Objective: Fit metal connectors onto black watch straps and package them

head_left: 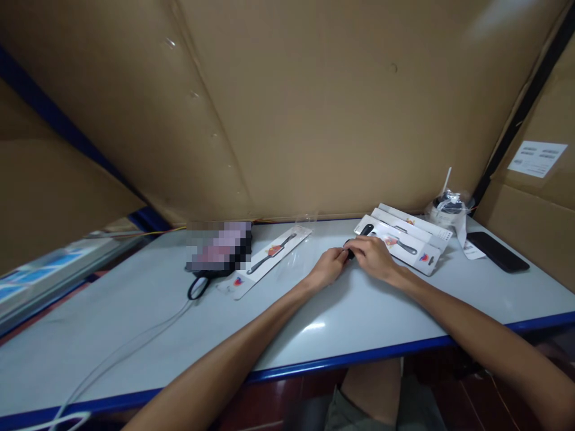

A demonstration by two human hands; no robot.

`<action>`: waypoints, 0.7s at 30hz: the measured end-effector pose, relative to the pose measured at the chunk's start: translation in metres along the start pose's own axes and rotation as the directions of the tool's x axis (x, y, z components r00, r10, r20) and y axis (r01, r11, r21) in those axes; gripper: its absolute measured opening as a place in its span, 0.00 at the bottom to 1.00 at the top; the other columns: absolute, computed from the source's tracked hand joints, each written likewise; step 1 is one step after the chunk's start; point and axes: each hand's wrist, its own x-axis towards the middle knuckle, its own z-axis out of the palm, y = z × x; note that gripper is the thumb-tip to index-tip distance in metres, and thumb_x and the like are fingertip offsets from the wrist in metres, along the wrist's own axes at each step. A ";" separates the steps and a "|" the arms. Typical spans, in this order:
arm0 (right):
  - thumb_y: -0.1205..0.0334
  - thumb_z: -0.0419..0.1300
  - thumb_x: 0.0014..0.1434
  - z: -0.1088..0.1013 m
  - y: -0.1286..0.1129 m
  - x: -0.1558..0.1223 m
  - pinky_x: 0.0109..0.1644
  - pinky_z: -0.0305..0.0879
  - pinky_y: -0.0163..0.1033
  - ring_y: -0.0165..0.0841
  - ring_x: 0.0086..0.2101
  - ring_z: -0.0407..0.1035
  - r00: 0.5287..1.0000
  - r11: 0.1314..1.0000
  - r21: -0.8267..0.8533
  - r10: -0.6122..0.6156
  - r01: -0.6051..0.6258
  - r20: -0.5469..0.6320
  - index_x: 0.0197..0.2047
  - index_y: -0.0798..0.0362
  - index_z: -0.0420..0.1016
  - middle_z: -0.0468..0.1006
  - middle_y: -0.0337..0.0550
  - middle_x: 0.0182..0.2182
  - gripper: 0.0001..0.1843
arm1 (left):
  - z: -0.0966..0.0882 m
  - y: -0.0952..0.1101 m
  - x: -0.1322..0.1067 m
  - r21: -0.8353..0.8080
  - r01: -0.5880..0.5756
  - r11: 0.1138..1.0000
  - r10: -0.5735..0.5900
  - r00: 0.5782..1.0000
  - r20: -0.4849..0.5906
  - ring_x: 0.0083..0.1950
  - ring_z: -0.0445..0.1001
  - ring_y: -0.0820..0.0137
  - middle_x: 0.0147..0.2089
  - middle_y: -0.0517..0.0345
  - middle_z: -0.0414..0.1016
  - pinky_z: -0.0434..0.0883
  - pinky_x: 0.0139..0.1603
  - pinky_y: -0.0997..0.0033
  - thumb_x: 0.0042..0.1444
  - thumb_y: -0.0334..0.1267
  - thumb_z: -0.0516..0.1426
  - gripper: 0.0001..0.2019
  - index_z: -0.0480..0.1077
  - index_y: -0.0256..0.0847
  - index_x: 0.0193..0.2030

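Observation:
My left hand (329, 267) and my right hand (372, 255) meet over the grey table (135, 323), fingers closed together around a small black object (349, 249). What that object is stays mostly hidden by the fingers. Just behind my right hand lies a stack of white cards (406, 239), each carrying a black strap. Left of my hands, a single white card with a black strap (267, 258) lies at an angle.
A blurred pink and black bundle (218, 246) sits left of the single card, with a white cable (126, 353) trailing to the front edge. A black phone (497, 251) and a clear bag of black parts (449, 206) sit at the right. Cardboard walls (314, 108) surround the table.

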 end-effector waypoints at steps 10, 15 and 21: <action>0.73 0.54 0.63 0.001 0.000 -0.001 0.47 0.65 0.35 0.34 0.41 0.78 0.998 1.000 0.009 0.013 -0.013 -0.054 0.48 0.48 0.83 0.86 0.40 0.43 0.18 | 0.000 0.006 -0.003 -0.038 0.075 0.996 -0.074 0.997 0.037 0.11 0.50 0.78 0.13 0.69 0.55 0.46 0.12 0.76 0.71 0.38 0.46 0.17 0.60 0.42 0.28; 0.69 0.54 0.66 0.000 -0.002 -0.001 0.45 0.65 0.36 0.35 0.39 0.79 0.995 0.997 -0.040 0.056 -0.060 -0.087 0.54 0.50 0.80 0.86 0.43 0.43 0.18 | -0.001 0.006 -0.004 -0.046 0.082 0.996 -0.081 0.996 0.032 0.11 0.50 0.78 0.13 0.70 0.55 0.46 0.12 0.76 0.71 0.37 0.46 0.17 0.60 0.42 0.28; 0.71 0.54 0.65 -0.002 -0.007 0.000 0.44 0.64 0.35 0.35 0.40 0.79 0.996 0.993 -0.099 0.074 -0.070 0.040 0.46 0.47 0.83 0.86 0.39 0.39 0.17 | -0.002 0.004 -0.002 -0.055 0.080 0.995 -0.078 0.996 0.045 0.11 0.50 0.78 0.14 0.70 0.55 0.46 0.13 0.76 0.70 0.41 0.48 0.17 0.60 0.42 0.28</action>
